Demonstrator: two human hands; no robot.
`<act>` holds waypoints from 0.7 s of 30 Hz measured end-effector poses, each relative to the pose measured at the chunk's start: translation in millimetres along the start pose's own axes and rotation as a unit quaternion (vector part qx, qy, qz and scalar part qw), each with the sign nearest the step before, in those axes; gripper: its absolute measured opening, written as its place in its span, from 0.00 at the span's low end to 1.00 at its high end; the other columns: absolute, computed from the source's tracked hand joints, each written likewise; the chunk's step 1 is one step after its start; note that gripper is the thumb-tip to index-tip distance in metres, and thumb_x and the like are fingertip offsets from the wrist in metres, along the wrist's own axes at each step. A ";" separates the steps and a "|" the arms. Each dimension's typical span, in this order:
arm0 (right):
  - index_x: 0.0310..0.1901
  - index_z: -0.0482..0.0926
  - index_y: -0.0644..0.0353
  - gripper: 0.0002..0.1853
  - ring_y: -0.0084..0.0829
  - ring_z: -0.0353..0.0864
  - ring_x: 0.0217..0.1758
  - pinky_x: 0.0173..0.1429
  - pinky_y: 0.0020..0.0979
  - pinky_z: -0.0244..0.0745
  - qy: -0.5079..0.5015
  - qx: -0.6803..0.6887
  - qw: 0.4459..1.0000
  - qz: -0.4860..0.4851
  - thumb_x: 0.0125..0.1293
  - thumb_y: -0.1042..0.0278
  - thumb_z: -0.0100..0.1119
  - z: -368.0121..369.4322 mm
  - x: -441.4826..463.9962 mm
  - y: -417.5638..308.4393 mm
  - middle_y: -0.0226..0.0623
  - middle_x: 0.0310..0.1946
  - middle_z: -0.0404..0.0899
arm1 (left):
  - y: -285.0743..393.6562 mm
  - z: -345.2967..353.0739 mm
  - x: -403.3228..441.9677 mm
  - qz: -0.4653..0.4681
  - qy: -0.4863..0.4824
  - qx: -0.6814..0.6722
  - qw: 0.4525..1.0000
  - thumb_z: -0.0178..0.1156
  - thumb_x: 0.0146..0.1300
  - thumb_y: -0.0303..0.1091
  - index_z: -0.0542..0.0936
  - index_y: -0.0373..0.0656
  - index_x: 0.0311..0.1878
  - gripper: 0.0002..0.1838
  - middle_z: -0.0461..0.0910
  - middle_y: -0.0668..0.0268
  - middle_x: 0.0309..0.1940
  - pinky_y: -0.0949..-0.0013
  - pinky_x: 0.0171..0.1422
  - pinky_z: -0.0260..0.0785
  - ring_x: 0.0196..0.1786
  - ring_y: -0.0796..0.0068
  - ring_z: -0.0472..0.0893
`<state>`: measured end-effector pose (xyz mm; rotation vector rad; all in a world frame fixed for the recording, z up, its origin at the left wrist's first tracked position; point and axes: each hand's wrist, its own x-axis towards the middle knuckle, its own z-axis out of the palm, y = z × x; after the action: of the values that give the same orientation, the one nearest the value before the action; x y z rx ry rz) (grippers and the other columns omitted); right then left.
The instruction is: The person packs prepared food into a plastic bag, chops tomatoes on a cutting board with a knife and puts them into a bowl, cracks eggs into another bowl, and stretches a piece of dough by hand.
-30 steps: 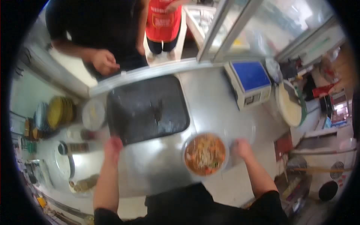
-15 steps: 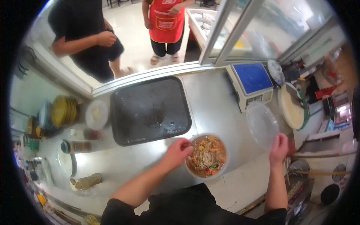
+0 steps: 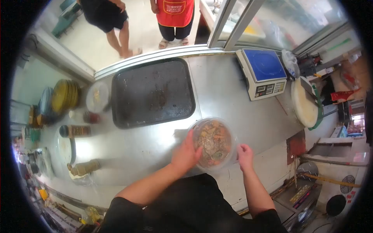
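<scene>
A round plastic bowl [image 3: 211,165] of mixed food with brown, orange and green bits rests on the metal counter near my body. Its clear lid [image 3: 211,139] lies over the top, blurring the food beneath; whether it is seated all round I cannot tell. My left hand [image 3: 186,152] grips the bowl's left side, fingers along the rim and thumb by the near edge. At the right edge, my right hand [image 3: 244,156] is closed, its fingertips pinching the rim of the lid.
Beyond the bowl lies a dark tray [image 3: 153,93]. A blue-topped scale [image 3: 266,68] and a round cutting board [image 3: 305,103] stand to the right. On the left are stacked yellow plates [image 3: 66,95], a dark-capped jar [image 3: 75,131] and a bottle [image 3: 85,167]. Two people stand past the window frame.
My right hand has brought the clear lid leftward from beside the scale onto the bowl. My left hand has shifted to hold the bowl's side. The view has tilted down.
</scene>
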<state>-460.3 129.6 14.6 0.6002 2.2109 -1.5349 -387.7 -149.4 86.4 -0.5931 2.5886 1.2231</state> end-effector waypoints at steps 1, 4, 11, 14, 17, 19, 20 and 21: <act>0.43 0.77 0.62 0.11 0.22 0.75 0.28 0.29 0.26 0.72 -0.016 -0.087 0.995 -0.041 0.66 0.63 0.59 4.5 7.1 6.7 0.29 0.26 0.76 | -3.0 -2.0 0.7 -0.009 0.002 0.002 1.000 0.61 0.61 0.45 0.60 0.38 0.68 0.36 0.74 0.41 0.52 0.48 0.48 0.74 0.44 0.43 0.80; 0.47 0.76 0.63 0.14 0.29 0.77 0.32 0.36 0.30 0.74 -0.044 -0.227 0.967 -0.106 0.64 0.64 0.60 9.0 2.3 -5.6 0.37 0.31 0.78 | -12.2 -5.2 0.3 -0.079 -0.044 0.070 0.993 0.63 0.58 0.43 0.62 0.38 0.67 0.37 0.67 0.43 0.61 0.49 0.51 0.74 0.52 0.43 0.78; 0.62 0.68 0.62 0.29 0.47 0.70 0.59 0.60 0.43 0.70 -0.101 -0.361 0.850 -0.372 0.56 0.69 0.57 35.9 24.2 -51.2 0.51 0.60 0.69 | -27.9 32.6 29.6 0.167 0.125 0.187 0.960 0.66 0.49 0.36 0.66 0.35 0.64 0.37 0.67 0.48 0.59 0.53 0.63 0.66 0.62 0.48 0.69; 0.64 0.67 0.61 0.30 0.50 0.72 0.58 0.62 0.45 0.69 -0.073 -0.381 0.834 -0.394 0.57 0.68 0.56 54.0 34.2 -61.0 0.51 0.58 0.71 | -16.6 39.8 52.5 0.156 0.080 0.206 0.963 0.64 0.49 0.35 0.65 0.33 0.64 0.37 0.67 0.46 0.61 0.54 0.66 0.63 0.64 0.48 0.68; 0.65 0.67 0.60 0.30 0.51 0.73 0.57 0.62 0.44 0.69 -0.125 -0.366 0.850 -0.358 0.58 0.67 0.56 71.6 41.5 -75.9 0.52 0.58 0.71 | -3.9 40.4 76.5 0.102 0.056 0.171 0.978 0.61 0.51 0.37 0.65 0.32 0.65 0.36 0.67 0.46 0.62 0.54 0.66 0.62 0.65 0.49 0.67; 0.64 0.68 0.61 0.29 0.51 0.72 0.58 0.63 0.44 0.69 -0.116 -0.371 0.831 -0.399 0.59 0.67 0.56 79.8 43.3 -71.8 0.53 0.58 0.71 | -8.1 46.4 83.5 0.102 0.054 0.164 0.980 0.59 0.53 0.39 0.66 0.32 0.64 0.36 0.68 0.48 0.61 0.54 0.66 0.62 0.64 0.50 0.68; 0.62 0.69 0.63 0.28 0.51 0.72 0.59 0.63 0.43 0.69 -0.105 -0.376 0.811 -0.436 0.59 0.67 0.56 82.6 43.4 -70.4 0.53 0.57 0.72 | -11.8 50.6 85.4 0.174 0.103 0.197 0.959 0.58 0.54 0.39 0.66 0.33 0.64 0.34 0.69 0.49 0.60 0.54 0.65 0.63 0.63 0.52 0.69; 0.62 0.69 0.63 0.28 0.51 0.72 0.59 0.63 0.43 0.69 -0.105 -0.375 0.811 -0.437 0.59 0.67 0.56 84.1 43.8 -70.2 0.53 0.57 0.72 | -15.4 54.2 87.7 0.246 0.151 0.227 0.930 0.58 0.55 0.39 0.66 0.34 0.64 0.33 0.70 0.51 0.59 0.54 0.63 0.63 0.61 0.53 0.70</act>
<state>-529.6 34.2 18.1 -0.8965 2.7427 -0.7580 -458.0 -139.4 10.1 -0.0290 3.2612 0.6098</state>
